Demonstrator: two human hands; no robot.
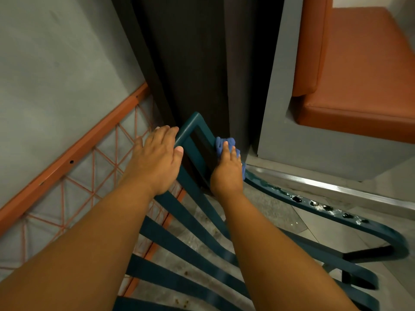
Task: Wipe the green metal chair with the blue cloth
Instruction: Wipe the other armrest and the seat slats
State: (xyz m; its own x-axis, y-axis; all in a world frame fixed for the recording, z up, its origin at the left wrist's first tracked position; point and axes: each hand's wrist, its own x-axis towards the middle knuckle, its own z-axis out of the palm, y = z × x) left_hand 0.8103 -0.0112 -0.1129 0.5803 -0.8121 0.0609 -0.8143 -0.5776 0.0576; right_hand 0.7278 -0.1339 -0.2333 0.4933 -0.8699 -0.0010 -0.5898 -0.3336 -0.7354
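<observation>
The green metal chair (179, 248) fills the lower middle of the head view, its flat slats running toward a framed corner at the top. My left hand (157, 158) rests on the left bar of that frame, thumb hooked over its edge. My right hand (228, 173) is closed on the blue cloth (222, 143) and presses it against the right bar of the frame. Part of the cloth is hidden under my fingers. The chair's curved armrest (325, 209) runs off to the right and carries wet drops and dark spots.
An orange wire-mesh frame (74, 158) leans against the grey wall on the left. A dark panel (202, 63) stands straight ahead. A grey bench base with an orange cushion (359, 75) sits at the upper right. Grey floor tiles (314, 227) show under the chair.
</observation>
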